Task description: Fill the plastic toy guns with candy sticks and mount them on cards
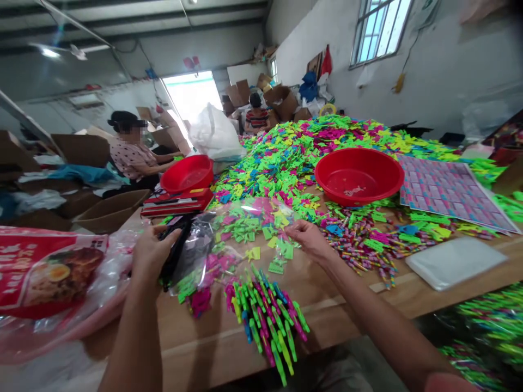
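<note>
My right hand (304,237) pinches the right edge of a clear plastic bag (241,218), which stretches across the table toward my left side. My left hand (153,253) is closed around a dark, bar-like object (177,250) at the bag's left end; its kind is unclear. Seen through and around the film are loose green, pink and yellow plastic pieces (275,267). Nearer me, a bundle of slim, brightly coloured plastic sticks (267,318) lies by the table's front edge, between my forearms.
A large heap of bright plastic pieces (286,147) covers the far table. Red basins (359,177) stand on the right and left. A red-black device (177,202), printed sheet (453,190), stack of clear bags (455,262) and red food-print bag (53,272) surround me. Co-workers (133,147) sit beyond.
</note>
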`<state>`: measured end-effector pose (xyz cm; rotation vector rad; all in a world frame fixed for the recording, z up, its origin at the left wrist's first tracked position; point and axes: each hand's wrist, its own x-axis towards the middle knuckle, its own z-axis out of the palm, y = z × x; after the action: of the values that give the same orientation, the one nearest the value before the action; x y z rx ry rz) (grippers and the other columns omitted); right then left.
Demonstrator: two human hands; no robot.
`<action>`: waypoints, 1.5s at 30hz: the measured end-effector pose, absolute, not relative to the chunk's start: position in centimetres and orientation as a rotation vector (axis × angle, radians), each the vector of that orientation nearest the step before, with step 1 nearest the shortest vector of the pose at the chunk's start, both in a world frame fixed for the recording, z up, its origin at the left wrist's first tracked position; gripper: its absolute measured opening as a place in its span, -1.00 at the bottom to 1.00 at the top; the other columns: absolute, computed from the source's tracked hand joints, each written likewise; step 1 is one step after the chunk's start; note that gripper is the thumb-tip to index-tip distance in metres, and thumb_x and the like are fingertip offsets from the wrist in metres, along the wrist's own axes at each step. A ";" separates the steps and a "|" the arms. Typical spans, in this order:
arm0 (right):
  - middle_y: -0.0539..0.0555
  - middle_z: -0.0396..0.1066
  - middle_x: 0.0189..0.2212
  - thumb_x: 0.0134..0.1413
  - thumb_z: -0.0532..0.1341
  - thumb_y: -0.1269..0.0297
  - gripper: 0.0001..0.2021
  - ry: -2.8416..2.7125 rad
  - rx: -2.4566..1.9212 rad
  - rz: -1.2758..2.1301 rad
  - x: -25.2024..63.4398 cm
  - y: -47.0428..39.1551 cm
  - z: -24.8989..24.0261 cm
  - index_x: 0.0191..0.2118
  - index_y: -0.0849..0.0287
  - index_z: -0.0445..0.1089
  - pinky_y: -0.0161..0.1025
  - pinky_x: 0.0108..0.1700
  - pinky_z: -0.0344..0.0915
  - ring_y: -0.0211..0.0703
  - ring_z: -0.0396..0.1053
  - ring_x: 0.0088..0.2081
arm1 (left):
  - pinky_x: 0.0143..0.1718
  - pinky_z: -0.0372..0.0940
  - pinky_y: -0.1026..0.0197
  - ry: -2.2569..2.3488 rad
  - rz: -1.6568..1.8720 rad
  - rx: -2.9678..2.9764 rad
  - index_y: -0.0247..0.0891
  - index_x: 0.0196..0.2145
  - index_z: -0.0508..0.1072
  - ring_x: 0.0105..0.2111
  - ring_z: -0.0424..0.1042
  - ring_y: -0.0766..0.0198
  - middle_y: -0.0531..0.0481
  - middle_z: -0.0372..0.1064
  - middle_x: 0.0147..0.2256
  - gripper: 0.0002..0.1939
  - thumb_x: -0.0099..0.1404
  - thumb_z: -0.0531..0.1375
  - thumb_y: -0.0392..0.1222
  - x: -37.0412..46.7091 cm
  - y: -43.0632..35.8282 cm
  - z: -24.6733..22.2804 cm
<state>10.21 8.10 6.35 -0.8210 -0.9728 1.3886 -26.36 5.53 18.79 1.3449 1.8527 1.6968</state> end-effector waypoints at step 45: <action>-0.01 0.51 -0.37 -0.11 0.46 -0.08 -0.63 -1.215 -0.848 1.558 2.1 6.5 -0.6 -0.36 0.11 0.49 -0.23 -0.19 0.37 -0.17 0.42 -0.30 | -0.27 0.36 0.34 1.365 1.813 0.355 -0.20 -0.27 0.39 -0.37 0.46 0.39 0.07 0.45 -0.32 -0.74 0.06 0.33 -0.27 -17.1 -4.7 0.0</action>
<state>2.13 6.49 -0.63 -0.8483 -1.2146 1.5585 -17.08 -4.65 -0.03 0.3555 1.3651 1.8134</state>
